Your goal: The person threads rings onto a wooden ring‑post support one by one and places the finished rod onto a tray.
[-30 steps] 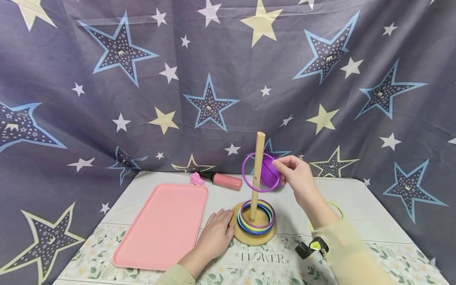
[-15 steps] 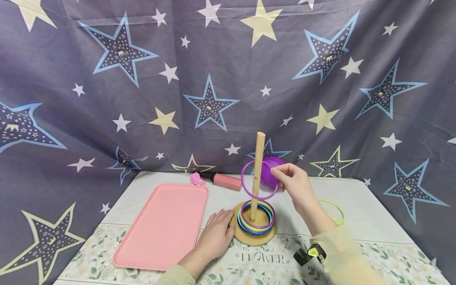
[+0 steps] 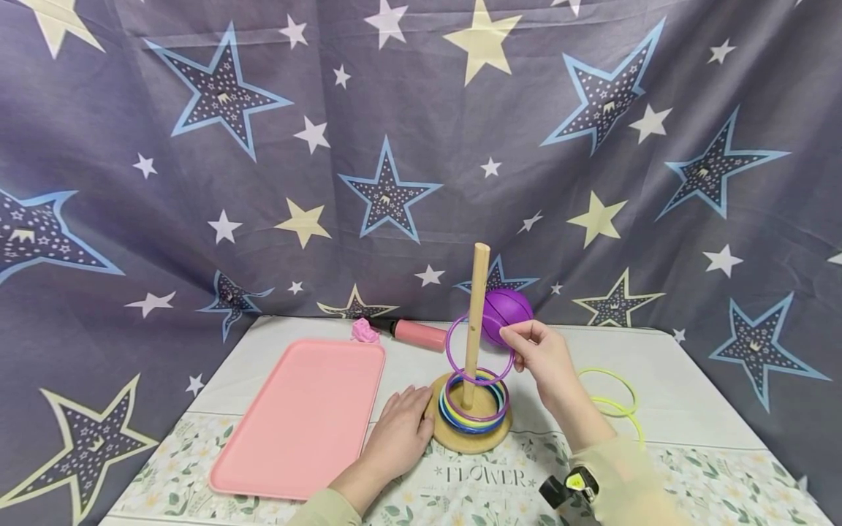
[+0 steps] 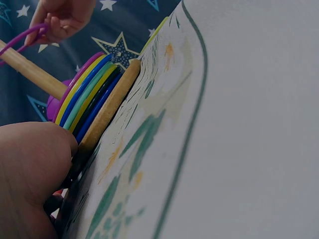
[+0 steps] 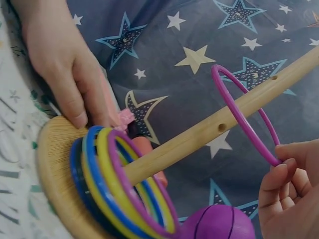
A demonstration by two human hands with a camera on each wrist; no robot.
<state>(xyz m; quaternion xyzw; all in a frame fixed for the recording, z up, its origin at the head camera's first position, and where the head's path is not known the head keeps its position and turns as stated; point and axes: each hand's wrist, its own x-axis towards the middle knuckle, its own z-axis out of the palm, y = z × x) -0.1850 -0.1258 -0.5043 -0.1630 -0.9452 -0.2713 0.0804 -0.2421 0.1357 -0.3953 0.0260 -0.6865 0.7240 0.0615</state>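
Pinching a purple ring [image 5: 240,118] with my right grip [image 3: 544,358], thumb and fingertips clamped on its edge. It's tilted around the wooden post [image 3: 474,314], just above a stack of colored rings [image 3: 475,426]. Meanwhile my left grip [image 3: 399,427] lies relaxed, touching the round base [image 3: 470,445] on the bench [image 3: 539,416].

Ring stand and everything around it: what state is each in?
Right grip: pinching purple ring
Purple ring: tilted, around post
Post: upright
Stacked rings: around post, on base
Left grip: touching base
Loose yellow rings: overlapping
Ball: partly hidden
Tray: flat
Pink cylinder: lying sideways
Pink bundle: crumpled
Backdrop: hanging, creased
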